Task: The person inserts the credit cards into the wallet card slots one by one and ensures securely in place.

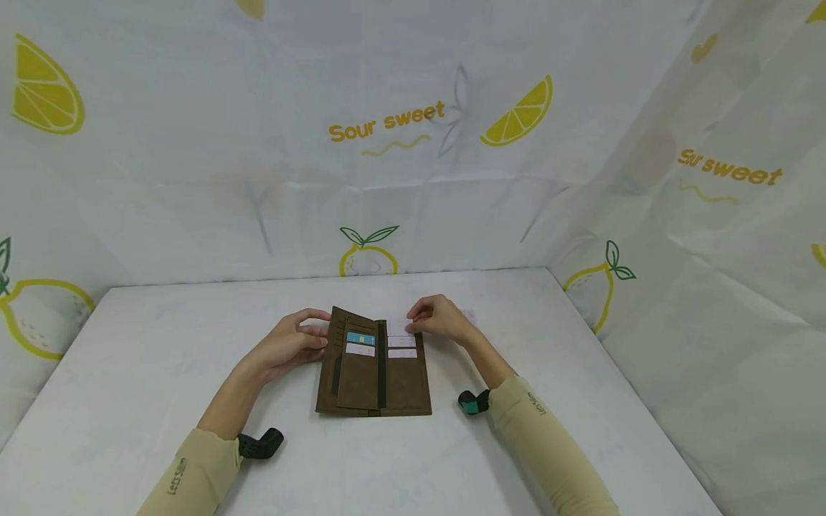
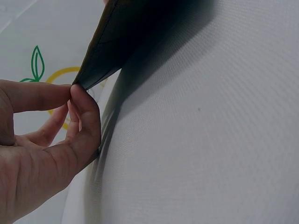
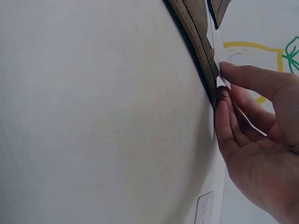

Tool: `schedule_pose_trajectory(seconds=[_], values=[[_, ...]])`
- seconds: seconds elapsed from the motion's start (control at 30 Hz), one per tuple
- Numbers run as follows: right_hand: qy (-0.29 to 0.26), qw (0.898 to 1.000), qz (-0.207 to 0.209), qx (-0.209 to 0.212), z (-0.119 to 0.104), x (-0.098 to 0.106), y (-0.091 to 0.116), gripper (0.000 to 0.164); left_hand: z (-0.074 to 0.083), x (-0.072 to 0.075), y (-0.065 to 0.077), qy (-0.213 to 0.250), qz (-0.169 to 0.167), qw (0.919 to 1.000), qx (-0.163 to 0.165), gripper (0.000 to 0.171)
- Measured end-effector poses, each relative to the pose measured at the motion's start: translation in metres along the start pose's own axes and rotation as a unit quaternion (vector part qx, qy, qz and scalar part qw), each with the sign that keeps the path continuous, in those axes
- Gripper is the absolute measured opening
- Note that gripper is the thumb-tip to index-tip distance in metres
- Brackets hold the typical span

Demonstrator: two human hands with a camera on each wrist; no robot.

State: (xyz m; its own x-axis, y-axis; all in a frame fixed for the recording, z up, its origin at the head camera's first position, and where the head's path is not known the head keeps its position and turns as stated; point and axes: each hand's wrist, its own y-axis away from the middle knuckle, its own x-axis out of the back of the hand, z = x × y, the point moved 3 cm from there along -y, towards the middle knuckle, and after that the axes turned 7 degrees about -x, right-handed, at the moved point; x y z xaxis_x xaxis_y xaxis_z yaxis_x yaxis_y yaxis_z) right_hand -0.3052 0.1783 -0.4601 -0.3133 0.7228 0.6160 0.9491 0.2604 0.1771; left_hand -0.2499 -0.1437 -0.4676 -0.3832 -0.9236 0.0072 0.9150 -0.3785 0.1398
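A brown bifold wallet (image 1: pixel 404 387) lies unfolded on the table, its left flap tilted up. My left hand (image 1: pixel 288 346) pinches the outer edge of that flap between thumb and finger; the left wrist view shows the flap's dark underside (image 2: pixel 114 51). At the wallet's upper right, my right hand (image 1: pixel 442 319) pinches a pale card (image 1: pixel 396 327) that sticks up above the slots. Lower slots on that side hold white cards (image 1: pixel 402 353). On the left panel, a blue card (image 1: pixel 360 338) sits above a white card (image 1: pixel 360 350). The right wrist view shows the fingertips (image 3: pixel 227 70) right at the wallet's edge.
Behind my right hand, another pale card (image 1: pixel 469 315) lies on the white table (image 1: pixel 193 344). White sheets with lemon prints (image 1: pixel 368 261) hang at the back and sides. A black wrist camera (image 1: pixel 261 444) is strapped to my left wrist, another (image 1: pixel 474 403) to my right.
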Motion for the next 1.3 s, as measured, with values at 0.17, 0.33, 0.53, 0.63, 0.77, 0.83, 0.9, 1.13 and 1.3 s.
schedule_pose_trajectory(seconds=[0.17, 0.33, 0.53, 0.63, 0.77, 0.83, 0.9, 1.13, 1.3], values=[[0.006, 1.0, -0.012, 0.012, -0.001, 0.001, 0.0, 0.015, 0.0, 0.001, 0.0, 0.001, 0.001, 1.0, -0.001, 0.056], [0.019, 0.999, -0.021, 0.024, -0.002, 0.001, 0.001, 0.011, 0.0, 0.001, 0.0, 0.002, 0.001, 1.0, -0.001, 0.056], [0.033, 0.999, -0.02, 0.034, -0.002, 0.001, 0.001, 0.009, 0.0, 0.001, 0.0, -0.003, 0.003, 1.0, -0.001, 0.057], [0.037, 0.998, -0.018, 0.041, -0.002, 0.001, 0.002, 0.009, 0.0, 0.001, 0.0, -0.004, 0.004, 1.0, 0.0, 0.058], [0.037, 0.998, -0.016, 0.041, -0.003, 0.001, 0.003, 0.011, -0.001, 0.001, -0.001, -0.001, 0.003, 1.0, 0.0, 0.058], [0.036, 0.998, -0.017, 0.04, -0.003, 0.001, 0.003, 0.013, -0.001, 0.001, -0.001, 0.0, 0.003, 1.0, -0.001, 0.058], [0.034, 0.999, -0.018, 0.039, -0.003, 0.001, 0.003, 0.015, -0.001, 0.001, -0.001, 0.0, 0.002, 1.0, -0.001, 0.058], [0.023, 0.998, -0.011, 0.061, -0.003, 0.002, 0.006, 0.018, -0.001, 0.0, -0.001, 0.001, 0.002, 1.0, 0.001, 0.058], [0.016, 0.998, 0.016, 0.063, 0.002, 0.012, 0.01, 0.02, -0.001, 0.0, 0.0, 0.0, 0.003, 1.0, 0.001, 0.058]])
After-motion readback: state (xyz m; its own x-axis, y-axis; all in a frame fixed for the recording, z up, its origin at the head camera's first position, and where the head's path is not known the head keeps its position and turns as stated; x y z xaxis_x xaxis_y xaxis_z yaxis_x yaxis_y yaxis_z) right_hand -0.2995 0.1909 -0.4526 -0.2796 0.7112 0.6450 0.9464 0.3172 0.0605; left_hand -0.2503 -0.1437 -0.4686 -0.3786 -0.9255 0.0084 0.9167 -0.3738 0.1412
